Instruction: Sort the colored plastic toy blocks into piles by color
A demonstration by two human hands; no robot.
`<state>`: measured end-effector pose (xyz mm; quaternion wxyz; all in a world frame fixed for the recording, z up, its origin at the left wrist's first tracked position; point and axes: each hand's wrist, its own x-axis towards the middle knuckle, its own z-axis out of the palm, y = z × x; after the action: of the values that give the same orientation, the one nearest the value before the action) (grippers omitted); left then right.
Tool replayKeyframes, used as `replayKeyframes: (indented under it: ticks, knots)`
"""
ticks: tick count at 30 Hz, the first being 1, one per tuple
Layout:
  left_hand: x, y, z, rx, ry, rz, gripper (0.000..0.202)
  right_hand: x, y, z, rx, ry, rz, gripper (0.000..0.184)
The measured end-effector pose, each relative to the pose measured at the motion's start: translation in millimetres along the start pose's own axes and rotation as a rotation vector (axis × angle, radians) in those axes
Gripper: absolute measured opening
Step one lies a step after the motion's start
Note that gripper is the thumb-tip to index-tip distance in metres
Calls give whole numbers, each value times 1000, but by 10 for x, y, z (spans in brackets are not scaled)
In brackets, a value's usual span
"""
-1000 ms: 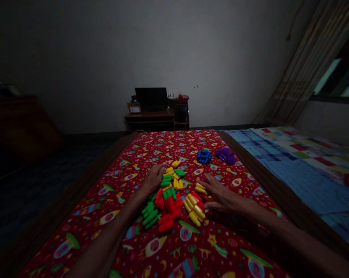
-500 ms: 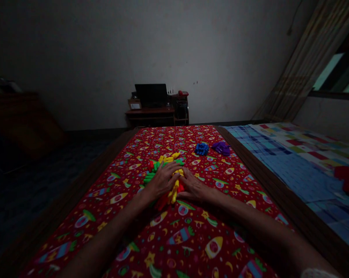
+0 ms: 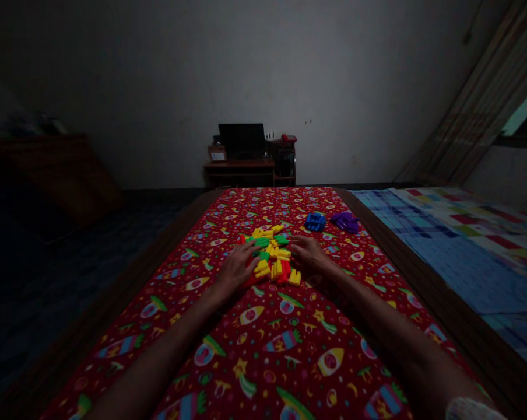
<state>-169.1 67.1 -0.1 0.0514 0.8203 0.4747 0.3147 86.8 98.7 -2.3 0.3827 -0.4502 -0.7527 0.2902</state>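
Note:
A loose pile of plastic pieces lies on the red patterned cloth [image 3: 272, 361]. Yellow pieces [image 3: 276, 253], green pieces [image 3: 260, 242] and red pieces [image 3: 284, 272] are mixed in it. My left hand [image 3: 238, 265] rests at the pile's left side, palm down with fingers apart, its fingertips over green and yellow pieces. On the right side, my right hand [image 3: 311, 253] has its fingers reaching toward the pile, slightly curved and apart, with nothing seen in them. Some pieces under my left hand are hidden.
Beyond the pile, a blue cluster of pieces [image 3: 315, 221] and a purple cluster [image 3: 345, 222] lie on the cloth. A bed with a plaid sheet [image 3: 438, 245] adjoins on the right. A desk with a monitor [image 3: 242, 141] stands by the far wall.
My hands have moved apart, uncovering the pile's middle. The pieces are more spread out, with more yellow and red ones showing. The view has turned slightly left.

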Motion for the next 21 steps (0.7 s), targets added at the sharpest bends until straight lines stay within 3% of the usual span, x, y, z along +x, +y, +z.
replayKeyframes:
  ticks: [3,6,11,14,21]
  knots:
    - [137,-134,62,-50,74,-89,38,-28,-36,82,-144,-131,-92,37]
    - [209,-194,87,-88,94,-127,36,-87,-47,141,-275,-153,-179,35]
    - [239,-274,60,-189,52,-195,35,-77,33,130,-290,-86,-48,36]
    - [204,-342,23,-308,76,-277,38,-17,111,13,-295,-71,41,31]
    - [149,-402,-50,-538,155,-463,49,-36,458,-464,-403,154,86,27]
